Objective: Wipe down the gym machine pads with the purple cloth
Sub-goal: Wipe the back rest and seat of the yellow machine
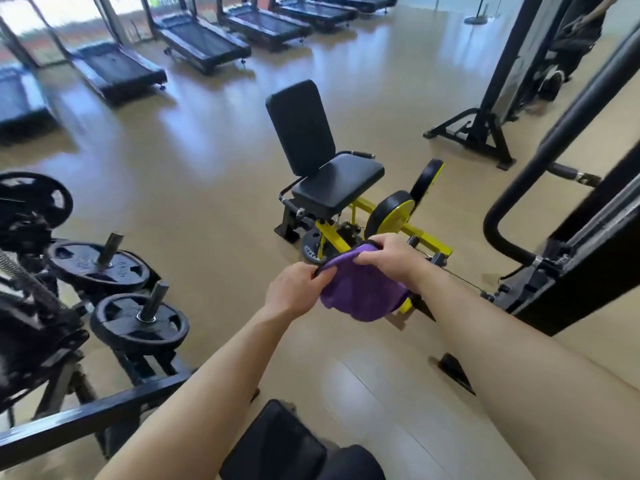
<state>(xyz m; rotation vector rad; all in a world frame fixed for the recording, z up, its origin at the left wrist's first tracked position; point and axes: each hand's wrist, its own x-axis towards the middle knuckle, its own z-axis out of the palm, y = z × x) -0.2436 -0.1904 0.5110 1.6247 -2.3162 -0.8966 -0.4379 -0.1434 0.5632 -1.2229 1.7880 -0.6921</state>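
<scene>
While both arms reach out in front, the hands hold the purple cloth (360, 294) up between them. The left hand (298, 289) pinches its left edge, with the fingers (323, 276) pressed tight on it. The right hand (391, 258) grips the top edge, fingers curled over it. The cloth hangs in a bunch above the floor (207, 188). Just behind it stands a black and yellow machine with a seat pad (341, 188) and a back pad (299, 128). Weight plates (100, 266) sit on the left. Treadmills (202, 46) line the far side.
</scene>
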